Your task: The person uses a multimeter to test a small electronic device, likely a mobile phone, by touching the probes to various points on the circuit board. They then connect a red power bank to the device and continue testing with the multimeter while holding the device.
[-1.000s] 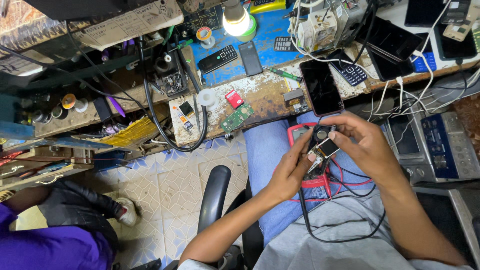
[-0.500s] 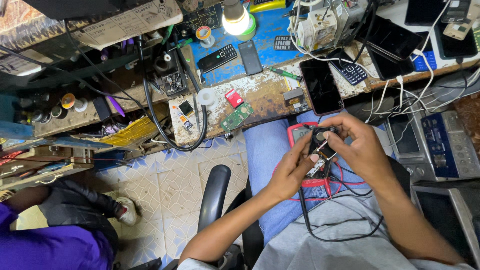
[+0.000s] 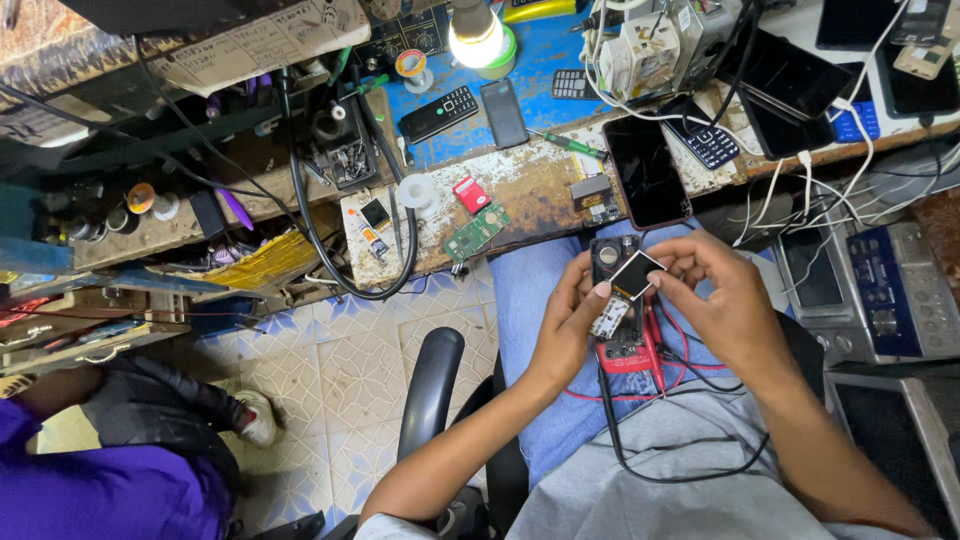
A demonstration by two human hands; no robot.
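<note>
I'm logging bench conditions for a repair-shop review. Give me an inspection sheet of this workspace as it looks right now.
Surface: worn wooden workbench with a blue-painted section at the back.
Job's things: opened small phone with its little screen lifted, held over the lap; red multimeter lies beneath it.
Clutter: green circuit board, red card, black smartphone, keypad phone, lit lamp.
Hands: left hand and right hand both grip the phone with their fingers.
Cables: red and black leads across the lap; white cables on the right.
Surroundings: tiled floor; another person in purple at lower left.
</note>
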